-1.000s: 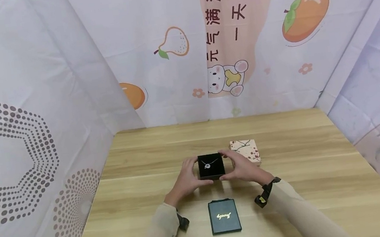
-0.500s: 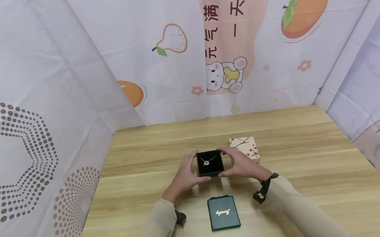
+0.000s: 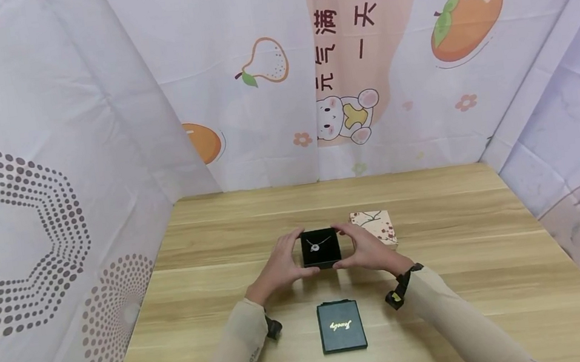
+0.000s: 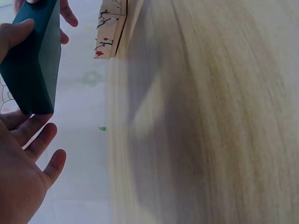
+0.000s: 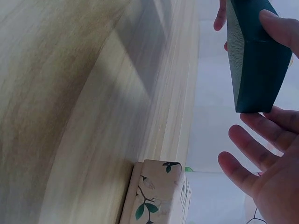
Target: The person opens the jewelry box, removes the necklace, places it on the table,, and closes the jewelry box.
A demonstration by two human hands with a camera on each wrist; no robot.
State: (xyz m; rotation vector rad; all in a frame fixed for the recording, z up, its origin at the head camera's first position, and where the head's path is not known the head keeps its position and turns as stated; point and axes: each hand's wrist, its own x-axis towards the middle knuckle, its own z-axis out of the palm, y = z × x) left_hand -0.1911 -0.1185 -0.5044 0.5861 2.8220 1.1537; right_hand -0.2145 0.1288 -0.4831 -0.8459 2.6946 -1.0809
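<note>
Both hands hold a small dark green jewelry box (image 3: 323,266), one from each side. Inside, a silver necklace (image 3: 315,248) with a round pendant lies on a black insert. My left hand (image 3: 282,266) grips its left side, thumb at the near edge and fingers toward the far corner. On the opposite side my right hand (image 3: 368,253) grips in the same way. The wrist views show the box (image 4: 28,88) raised over the tabletop, with thumbs on its near face. Nearer to me, the dark green lid (image 3: 343,334) lies flat, its gold "Jewelry" lettering upside down.
A cream box with a floral print (image 3: 375,222) sits on the wooden table (image 3: 217,215), just behind and right of my right hand. Printed white curtains (image 3: 263,142) hang along the table's back and sides.
The jewelry box and both hands have shifted very slightly toward the back of the table. The grip looks the same, and the lid and floral box have stayed in place.
</note>
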